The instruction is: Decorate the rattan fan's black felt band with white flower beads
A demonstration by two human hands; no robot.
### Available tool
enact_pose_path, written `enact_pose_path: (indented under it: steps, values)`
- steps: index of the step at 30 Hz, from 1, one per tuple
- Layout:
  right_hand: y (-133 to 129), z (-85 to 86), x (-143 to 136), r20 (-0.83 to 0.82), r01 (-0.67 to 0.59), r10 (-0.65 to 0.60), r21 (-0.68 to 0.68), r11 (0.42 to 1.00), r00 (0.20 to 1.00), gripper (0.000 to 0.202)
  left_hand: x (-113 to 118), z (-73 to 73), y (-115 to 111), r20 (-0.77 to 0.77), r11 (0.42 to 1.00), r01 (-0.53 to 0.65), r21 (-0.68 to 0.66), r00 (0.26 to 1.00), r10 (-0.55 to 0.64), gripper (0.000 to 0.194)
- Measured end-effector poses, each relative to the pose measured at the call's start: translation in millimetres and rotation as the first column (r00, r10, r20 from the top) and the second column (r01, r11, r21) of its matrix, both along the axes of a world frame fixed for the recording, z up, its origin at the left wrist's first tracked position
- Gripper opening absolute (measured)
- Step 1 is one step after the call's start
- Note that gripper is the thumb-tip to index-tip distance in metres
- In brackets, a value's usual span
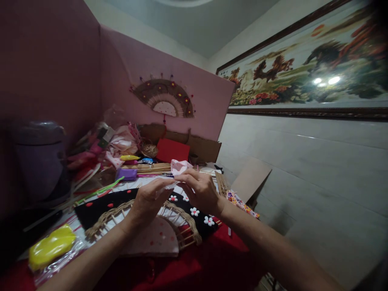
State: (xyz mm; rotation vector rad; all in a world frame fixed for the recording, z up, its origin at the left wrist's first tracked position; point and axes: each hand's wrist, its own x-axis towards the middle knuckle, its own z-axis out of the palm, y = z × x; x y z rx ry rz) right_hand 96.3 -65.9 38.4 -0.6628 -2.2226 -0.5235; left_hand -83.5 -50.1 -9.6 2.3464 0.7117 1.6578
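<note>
My left hand (150, 199) and my right hand (198, 188) meet over a large hand fan (107, 210) lying on the table. Between their fingertips is a small, shiny, whitish plastic packet (166, 186), mostly hidden by the fingers; its contents cannot be made out. Both hands are closed on it. The fan has a black band with white flowers (195, 211) on the right and red dots (110, 205) on the left. Below that runs a braided twine strip (101, 222) over thin sticks, then a pale spotted base (151, 238).
A yellow clay packet (51, 246) lies at the front left, a purple packet (126, 174) behind the fan. Thin sticks (151, 167), a twine ball (149, 150) and a red card (172, 151) are farther back. A finished fan (166, 95) hangs on the pink panel (206, 97).
</note>
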Motion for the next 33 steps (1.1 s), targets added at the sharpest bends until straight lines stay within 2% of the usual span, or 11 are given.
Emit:
enact_pose_path:
  steps: [3,10,19,25,33]
  values:
    - [-1,-5.5,0,-0.051,0.026,-0.024,0.035,0.999,0.998,0.021,0,-0.9,-1,0.018,0.999,-0.002,-0.053,1.000,0.003,0.019]
    - [-6,-6.9,-4,-0.101,0.031,-0.025,0.052,0.998,0.995,0.020,0,0.4,-3,0.048,0.998,0.010,-0.063,0.999,-0.007,0.019]
    - [-4,1.7,-4,0.009,0.021,-0.020,-0.043,0.999,1.000,0.018,0,0.6,1,0.028,0.999,0.048,0.003,0.998,-0.048,0.019]
    - [2,11.8,-6,0.085,0.058,-0.058,0.001,0.998,0.995,0.016,-1,-0.3,1,0.086,0.990,0.052,-0.130,0.995,-0.041,0.017]
    - [1,22.1,-16,0.089,0.086,-0.092,0.070,0.994,0.992,0.019,-4,9.0,-5,0.200,0.976,0.026,-0.215,0.980,0.018,0.018]
